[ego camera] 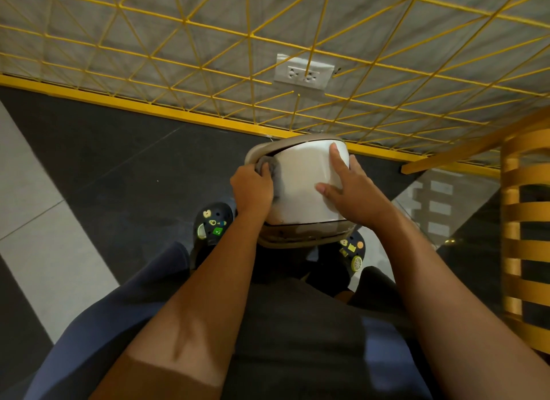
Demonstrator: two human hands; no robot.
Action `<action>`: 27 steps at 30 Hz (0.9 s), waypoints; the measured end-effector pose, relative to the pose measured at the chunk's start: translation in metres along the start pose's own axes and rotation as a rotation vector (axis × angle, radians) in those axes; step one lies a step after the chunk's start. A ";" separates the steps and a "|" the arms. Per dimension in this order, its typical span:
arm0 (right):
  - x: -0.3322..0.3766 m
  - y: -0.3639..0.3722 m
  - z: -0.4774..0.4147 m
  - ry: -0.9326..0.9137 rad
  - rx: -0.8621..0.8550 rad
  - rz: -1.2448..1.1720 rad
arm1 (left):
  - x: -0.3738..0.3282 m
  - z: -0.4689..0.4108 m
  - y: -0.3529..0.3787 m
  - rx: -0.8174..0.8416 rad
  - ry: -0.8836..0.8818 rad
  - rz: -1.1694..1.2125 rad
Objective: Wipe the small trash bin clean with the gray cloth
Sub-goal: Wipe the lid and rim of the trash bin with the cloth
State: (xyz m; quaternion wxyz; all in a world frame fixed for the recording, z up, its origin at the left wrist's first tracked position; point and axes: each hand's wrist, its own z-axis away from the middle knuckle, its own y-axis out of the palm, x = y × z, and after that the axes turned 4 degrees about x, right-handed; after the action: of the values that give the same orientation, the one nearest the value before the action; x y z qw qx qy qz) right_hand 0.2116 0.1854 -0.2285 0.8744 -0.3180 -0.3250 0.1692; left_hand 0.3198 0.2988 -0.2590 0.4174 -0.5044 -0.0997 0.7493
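- Small trash bin (300, 176), white with a taupe rim, is held tipped on its side above the floor (104, 161), over the person's shoes (212, 225).
- Left grip (253, 188) clutches the bunched gray cloth (266, 166) against the bin's left wall by the rim.
- Right grip (348, 188) lies wide, fingers spread flat on the white wall.
- Charms (215, 224) on the shoes are too small to read.

dark tiled floor (119, 167) beneath decorated clogs (212, 225)
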 end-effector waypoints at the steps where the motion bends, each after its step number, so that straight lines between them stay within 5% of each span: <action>1: 0.000 0.000 0.000 0.003 0.003 -0.002 | 0.002 0.000 0.000 0.013 -0.023 -0.013; 7: 0.002 -0.001 0.002 0.004 0.002 0.001 | 0.016 0.009 -0.007 0.134 -0.143 -0.078; 12: 0.003 -0.002 0.002 0.014 -0.002 0.007 | 0.009 0.038 -0.007 0.181 -0.013 -0.032; 16: 0.003 -0.001 0.002 0.015 -0.004 -0.005 | 0.009 0.053 0.001 0.130 0.076 -0.019; 23: 0.001 0.001 0.001 0.008 -0.010 -0.012 | 0.019 0.043 0.002 0.077 -0.071 -0.024; 27: 0.000 0.001 -0.001 0.010 -0.016 -0.011 | 0.008 0.055 0.006 0.054 0.087 0.040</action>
State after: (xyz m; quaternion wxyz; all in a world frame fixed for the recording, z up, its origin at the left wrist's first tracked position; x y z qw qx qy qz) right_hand 0.2122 0.1859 -0.2296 0.8744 -0.3242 -0.3236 0.1600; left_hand 0.2690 0.3160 -0.2417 0.4199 -0.5270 -0.0511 0.7371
